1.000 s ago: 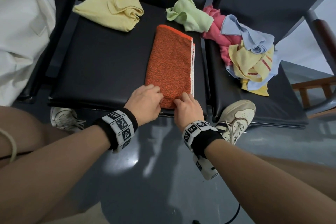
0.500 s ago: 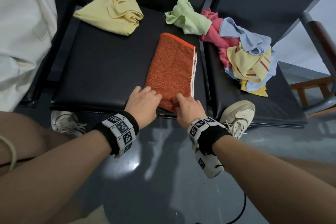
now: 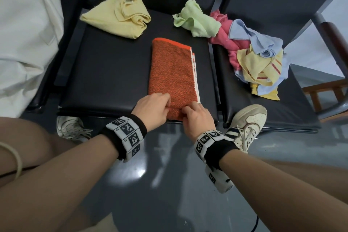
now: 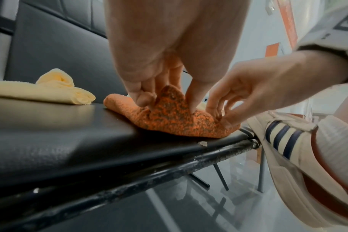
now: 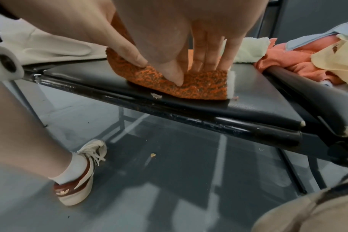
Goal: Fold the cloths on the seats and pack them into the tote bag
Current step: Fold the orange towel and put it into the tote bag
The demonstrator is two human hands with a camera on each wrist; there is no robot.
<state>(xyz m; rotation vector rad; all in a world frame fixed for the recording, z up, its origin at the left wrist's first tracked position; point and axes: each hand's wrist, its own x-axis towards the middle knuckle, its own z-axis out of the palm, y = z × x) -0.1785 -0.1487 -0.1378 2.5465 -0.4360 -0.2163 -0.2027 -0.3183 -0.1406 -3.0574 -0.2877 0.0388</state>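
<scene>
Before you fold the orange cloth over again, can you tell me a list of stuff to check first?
1. Both hands on the near edge: ok. The left hand and right hand each pinch the orange cloth there.
2. Edge lifted for the fold: ok. It peaks up between the fingers in the left wrist view.
3. Cloth lying flat and narrow: ok, though white layers peek out along its right side.
4. Room ahead on the seat: ok. The yellow cloth and green cloth lie beyond the far end.
5. Tote bag ready: cannot tell. A pale cloth bag lies left, its opening unseen.
</scene>
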